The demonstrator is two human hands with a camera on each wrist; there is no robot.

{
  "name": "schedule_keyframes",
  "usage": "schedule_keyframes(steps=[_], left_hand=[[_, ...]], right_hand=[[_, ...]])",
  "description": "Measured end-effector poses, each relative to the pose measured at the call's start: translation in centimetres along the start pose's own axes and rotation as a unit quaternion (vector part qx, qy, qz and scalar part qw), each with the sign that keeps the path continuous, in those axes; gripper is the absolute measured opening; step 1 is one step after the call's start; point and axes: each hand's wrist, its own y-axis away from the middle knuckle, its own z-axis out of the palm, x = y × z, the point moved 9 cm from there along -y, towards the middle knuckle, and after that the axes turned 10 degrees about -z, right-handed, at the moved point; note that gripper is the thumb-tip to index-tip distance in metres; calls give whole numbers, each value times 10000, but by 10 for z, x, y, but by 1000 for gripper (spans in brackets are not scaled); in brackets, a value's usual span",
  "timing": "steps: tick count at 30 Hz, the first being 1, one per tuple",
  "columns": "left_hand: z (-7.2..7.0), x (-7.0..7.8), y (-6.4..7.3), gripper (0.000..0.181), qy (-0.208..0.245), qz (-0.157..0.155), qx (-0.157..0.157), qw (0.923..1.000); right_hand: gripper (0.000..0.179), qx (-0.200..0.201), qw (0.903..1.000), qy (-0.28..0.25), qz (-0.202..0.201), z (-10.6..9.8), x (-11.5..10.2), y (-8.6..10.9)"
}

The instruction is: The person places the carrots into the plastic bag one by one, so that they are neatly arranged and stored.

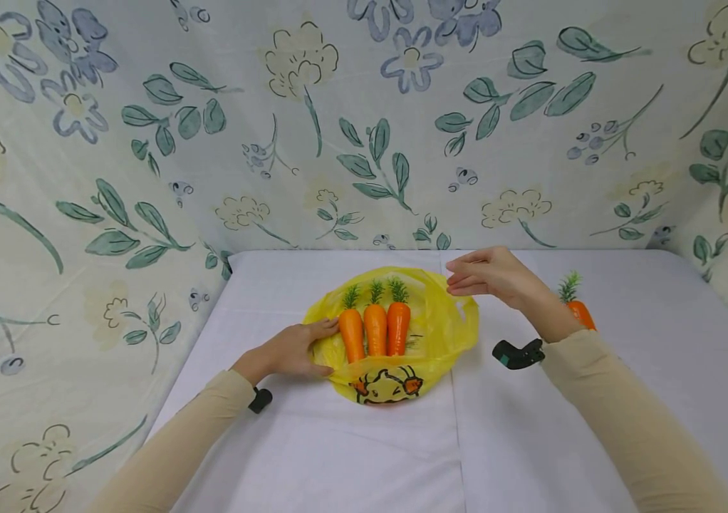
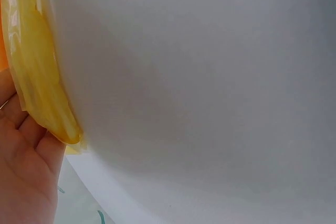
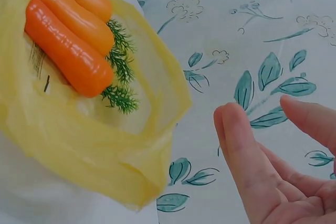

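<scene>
A yellow plastic bag (image 1: 441,335) with a drawn cartoon face lies with its mouth spread wide. Three orange toy carrots (image 1: 375,331) with green tops lie side by side in it. My left hand (image 1: 296,349) holds the bag's left edge, its fingers beside the leftmost carrot. In the left wrist view, the yellow plastic (image 2: 34,56) covers that hand's fingertips. Raised by the bag's far right rim, my right hand (image 1: 489,274) holds nothing. Its fingers (image 3: 236,129) are extended and apart from the thumb in the right wrist view.
Another toy carrot (image 1: 580,312) lies to the right, partly hidden behind the right forearm. A white cloth covers the table (image 1: 338,449). Floral fabric (image 1: 364,142) hangs behind and along the sides.
</scene>
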Motion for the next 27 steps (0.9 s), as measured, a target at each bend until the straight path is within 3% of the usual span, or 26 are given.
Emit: schedule_keyframes(steps=[12, 21, 27], left_hand=[[-1, 1, 0, 87, 15, 7, 8, 10000], [0, -2, 1, 87, 65, -68, -18, 10000], [-1, 0, 1, 87, 93, -29, 13, 10000]], right_hand=[[66, 372, 9987, 294, -167, -51, -1, 17], [77, 689, 9940, 849, 52, -94, 19, 30], [82, 864, 9923, 860, 227, -121, 38, 40]])
